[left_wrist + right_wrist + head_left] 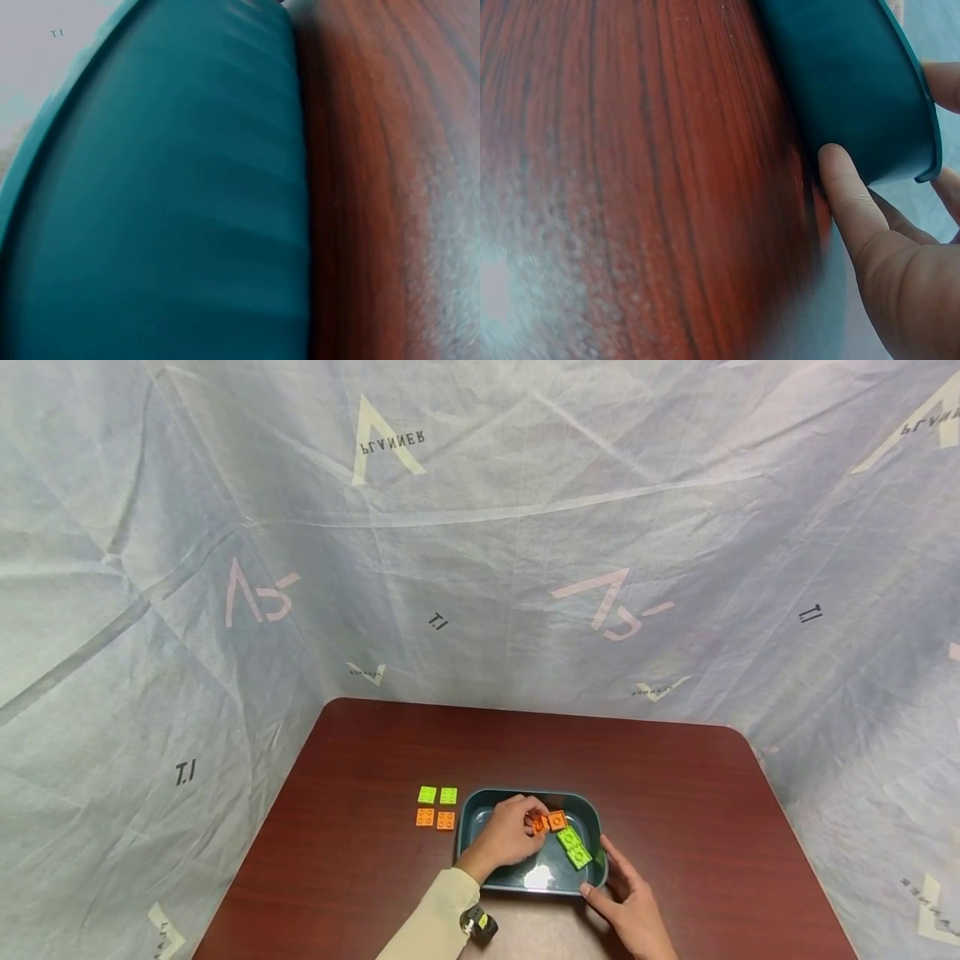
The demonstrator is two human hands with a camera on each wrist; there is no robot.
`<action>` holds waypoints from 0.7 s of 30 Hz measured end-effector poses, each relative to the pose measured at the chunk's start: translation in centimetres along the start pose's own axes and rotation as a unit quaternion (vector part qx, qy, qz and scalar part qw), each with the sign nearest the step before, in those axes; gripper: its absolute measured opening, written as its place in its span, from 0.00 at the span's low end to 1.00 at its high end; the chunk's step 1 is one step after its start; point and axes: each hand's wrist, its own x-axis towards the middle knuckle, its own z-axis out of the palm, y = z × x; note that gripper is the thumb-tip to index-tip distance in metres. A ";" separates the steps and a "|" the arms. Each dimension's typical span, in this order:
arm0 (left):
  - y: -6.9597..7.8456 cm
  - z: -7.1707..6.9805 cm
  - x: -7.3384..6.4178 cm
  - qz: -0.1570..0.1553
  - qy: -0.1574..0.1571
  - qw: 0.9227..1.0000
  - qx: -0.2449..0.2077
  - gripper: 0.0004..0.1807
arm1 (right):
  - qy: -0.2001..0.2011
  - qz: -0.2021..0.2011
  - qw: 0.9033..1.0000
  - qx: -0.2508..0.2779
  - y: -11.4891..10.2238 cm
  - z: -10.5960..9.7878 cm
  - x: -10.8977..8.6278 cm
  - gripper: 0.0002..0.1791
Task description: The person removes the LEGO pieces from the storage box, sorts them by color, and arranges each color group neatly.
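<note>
The fingers of the left hand are curled in and seem to be pinching an orange toy brick inside the dark teal tray; the hand hides part of it, so the exact contact is unclear. The right hand holds the tray's near right corner, its thumb against the outer wall and its other fingers spread along the side and rim. The step in hand looks like gathering up a single brick while the tray is kept steady. A loose orange brick lies just beyond the left fingertips, close to the pinched one, with a pair of lime green bricks end to end nearer the right wall. The next move would call for a secure pinch that leaves these neighbours undisturbed, and enough lift to clear the wall. On the worktop, just left of the tray, four studded bricks stand as a square, lime above orange. The left wrist view shows no fingers.
</note>
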 end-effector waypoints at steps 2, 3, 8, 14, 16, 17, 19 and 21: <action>-0.1 -0.1 -0.1 0.000 -0.001 1.000 -0.007 0.17 | 0.001 -0.002 1.000 0.002 0.1 0.0 0.0 0.48; -0.1 -0.1 -0.1 0.000 -0.001 1.000 -0.010 0.17 | 0.000 -0.003 1.000 0.003 0.1 0.0 0.0 0.48; -0.2 -0.4 -0.2 -0.002 0.004 1.000 -0.022 0.17 | 0.000 -0.005 1.000 0.002 0.1 0.0 0.0 0.48; -0.3 -0.5 -0.2 -0.014 0.006 1.000 -0.012 0.17 | -0.002 -0.005 1.000 -0.003 0.0 0.0 0.0 0.48; -0.3 -0.6 -0.3 -0.016 0.005 1.000 -0.007 0.17 | -0.003 -0.004 1.000 -0.003 -0.1 0.0 0.0 0.48; -0.3 -0.7 -0.3 -0.017 0.005 1.000 -0.003 0.18 | -0.004 -0.003 1.000 -0.003 -0.1 0.0 0.0 0.48; -0.2 -0.8 -0.4 -0.016 0.006 1.000 0.005 0.18 | -0.005 -0.001 1.000 -0.002 -0.1 0.0 0.0 0.48; -0.2 -0.8 -0.5 -0.014 0.009 1.000 0.011 0.19 | -0.006 0.002 1.000 -0.003 -0.1 -0.1 0.0 0.48</action>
